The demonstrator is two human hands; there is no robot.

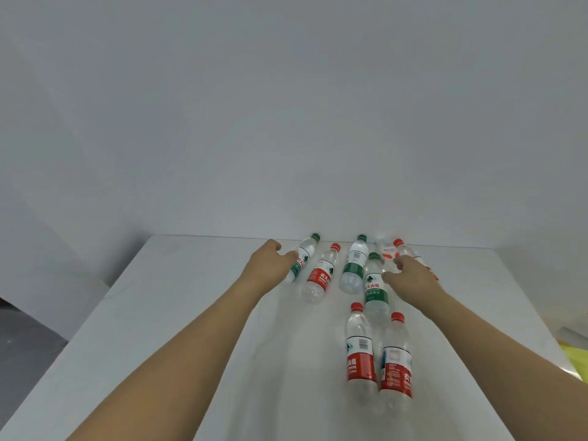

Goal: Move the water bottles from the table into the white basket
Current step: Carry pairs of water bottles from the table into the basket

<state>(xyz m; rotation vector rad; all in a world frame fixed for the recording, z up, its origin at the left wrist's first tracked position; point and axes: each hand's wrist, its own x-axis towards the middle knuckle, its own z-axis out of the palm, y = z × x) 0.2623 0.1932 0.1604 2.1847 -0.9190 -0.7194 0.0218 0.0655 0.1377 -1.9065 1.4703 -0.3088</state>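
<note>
1. Clear plastic water bottles, red or green caps and labels, standing on the smooth white table (178, 313).
2. My left hand (270, 265) grasps the far-left green-capped bottle (300, 259).
3. My right hand (410, 275) closes around the far-right red-capped bottle (401, 248), blurred.

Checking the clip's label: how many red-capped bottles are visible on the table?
4: one far bottle beside the left hand, one behind the right hand, two near bottles side by side. Others may be hidden.

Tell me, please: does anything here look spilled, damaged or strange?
Nothing looks spilled or damaged. The water bottles stand capped on the table. Only oddity: the white basket is not in view.
</note>
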